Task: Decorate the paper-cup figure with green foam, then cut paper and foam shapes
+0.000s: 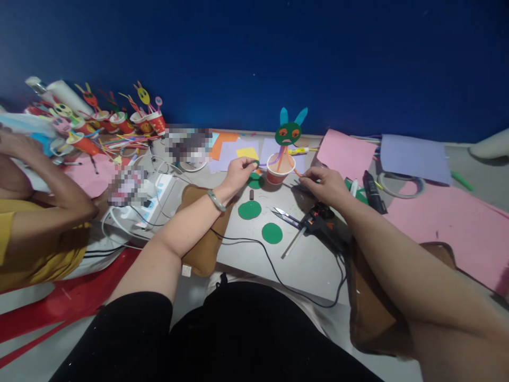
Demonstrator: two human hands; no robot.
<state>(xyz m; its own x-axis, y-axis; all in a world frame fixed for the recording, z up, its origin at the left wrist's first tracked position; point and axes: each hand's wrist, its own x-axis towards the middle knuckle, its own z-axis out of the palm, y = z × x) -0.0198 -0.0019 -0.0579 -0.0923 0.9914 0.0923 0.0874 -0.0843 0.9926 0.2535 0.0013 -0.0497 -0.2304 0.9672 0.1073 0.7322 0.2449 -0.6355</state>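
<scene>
A paper cup (275,172) stands upright on the table, with a green face (288,134) with blue ears rising above it on thin stems. Left of the cup, my left hand (240,174) pinches a small green piece at the end of a purple stem. On the right, my right hand (324,184) has its fingertips closed on an orange stem that leads from the cup. Green paper discs (249,210) lie in front, one of them (272,233) nearest to me. Scissors (287,217) and a black glue gun (320,225) rest to their right.
A white power strip (158,200) and loose cables lie at the left, beside another person's arm (59,185). Several decorated cups (157,123) stand at the back left. Pink paper (449,228) and a black marker (374,192) are at the right.
</scene>
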